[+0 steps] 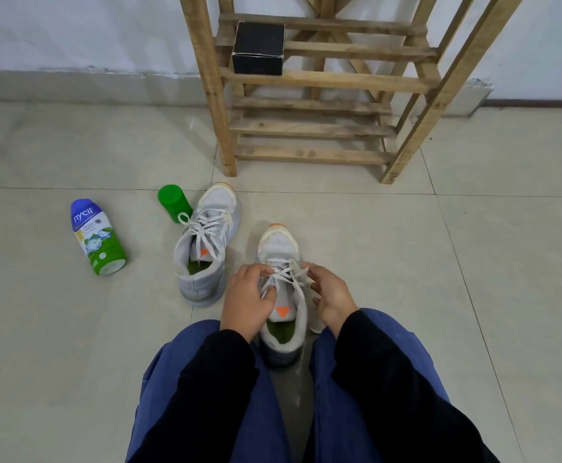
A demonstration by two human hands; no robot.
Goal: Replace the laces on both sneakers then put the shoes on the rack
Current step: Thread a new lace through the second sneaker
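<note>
On the tiled floor (406, 262) stood the near sneaker (277, 243). Our left grip (249, 295) and right grip (329, 295) each pinched its lace (286, 272).

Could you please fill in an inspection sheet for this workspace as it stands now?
Surface: pale tiled floor; the person sits over it, knees apart.
Job's things: near sneaker between the knees, toe toward the rack, its laces crossed over the tongue; far sneaker laced, ends loose, on the floor; no shoes on the rack.
Clutter: powder bottle and green container lying on their sides left of the far sneaker; black box on a rack shelf.
Grippers: left hand and right hand each pinch the laces.
Cables: nothing seen.
Surroundings: white wall behind the rack.
</note>
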